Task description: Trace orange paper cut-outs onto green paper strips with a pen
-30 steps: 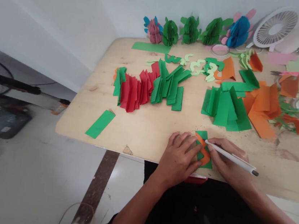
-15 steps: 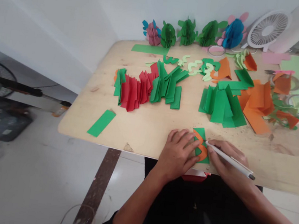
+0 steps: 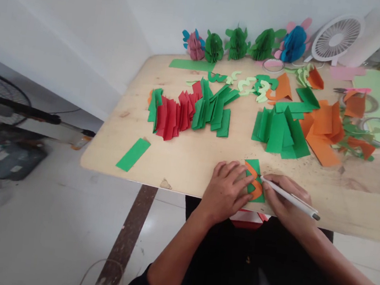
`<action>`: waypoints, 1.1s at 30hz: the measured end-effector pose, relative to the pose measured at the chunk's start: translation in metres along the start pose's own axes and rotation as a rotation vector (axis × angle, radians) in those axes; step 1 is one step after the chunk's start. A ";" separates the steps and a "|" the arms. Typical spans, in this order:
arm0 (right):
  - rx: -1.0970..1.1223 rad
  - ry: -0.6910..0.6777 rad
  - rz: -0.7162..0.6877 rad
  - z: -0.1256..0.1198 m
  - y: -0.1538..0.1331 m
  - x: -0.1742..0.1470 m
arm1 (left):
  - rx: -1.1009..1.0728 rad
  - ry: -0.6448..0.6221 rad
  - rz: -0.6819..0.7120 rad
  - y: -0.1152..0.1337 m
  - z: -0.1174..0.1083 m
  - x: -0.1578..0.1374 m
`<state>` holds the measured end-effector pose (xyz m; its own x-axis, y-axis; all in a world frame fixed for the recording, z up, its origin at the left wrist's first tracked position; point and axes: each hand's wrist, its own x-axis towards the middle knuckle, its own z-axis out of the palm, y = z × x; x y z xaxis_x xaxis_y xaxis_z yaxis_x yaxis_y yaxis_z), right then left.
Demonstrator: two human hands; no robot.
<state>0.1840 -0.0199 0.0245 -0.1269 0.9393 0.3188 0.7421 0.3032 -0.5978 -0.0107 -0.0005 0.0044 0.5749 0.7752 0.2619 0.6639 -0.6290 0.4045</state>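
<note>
My left hand [image 3: 227,189] lies flat with its fingers spread, pressing an orange curved paper cut-out [image 3: 256,189] onto a small green paper piece [image 3: 252,162] at the table's front edge. Wrapped round a white pen [image 3: 292,198] are the fingers of my right hand [image 3: 284,193]. The pen's tip touches down at the inner notch of the orange cut-out, over the green paper. Part of both papers is hidden under my left fingers.
Folded red papers [image 3: 168,117] and folded green papers [image 3: 276,130] stand on the wooden table [image 3: 187,160]. Orange folded papers [image 3: 326,127] lie at right. A green strip [image 3: 133,154] rests at left. Paper figures [image 3: 236,44] and a white fan [image 3: 336,39] line the wall.
The view has shifted slightly. Both hands keep their places on the papers, and the pen tip stays near the notch of the orange cut-out.
</note>
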 end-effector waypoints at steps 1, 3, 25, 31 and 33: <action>0.004 0.001 0.003 0.000 0.000 0.000 | 0.000 -0.001 -0.002 0.000 0.000 0.000; 0.007 0.004 0.010 0.000 0.000 -0.002 | 0.000 -0.006 -0.003 0.000 0.000 0.000; 0.052 -0.019 0.074 -0.002 -0.001 -0.001 | -0.007 0.001 -0.001 0.000 0.001 0.000; 0.057 -0.009 0.079 -0.002 -0.002 -0.001 | -0.015 0.001 -0.005 0.000 0.000 0.000; 0.049 -0.013 0.070 -0.001 -0.001 -0.002 | -0.016 -0.002 -0.008 0.000 0.000 0.000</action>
<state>0.1840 -0.0220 0.0256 -0.0846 0.9605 0.2652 0.7162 0.2436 -0.6540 -0.0107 -0.0004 0.0049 0.5703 0.7803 0.2568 0.6611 -0.6215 0.4203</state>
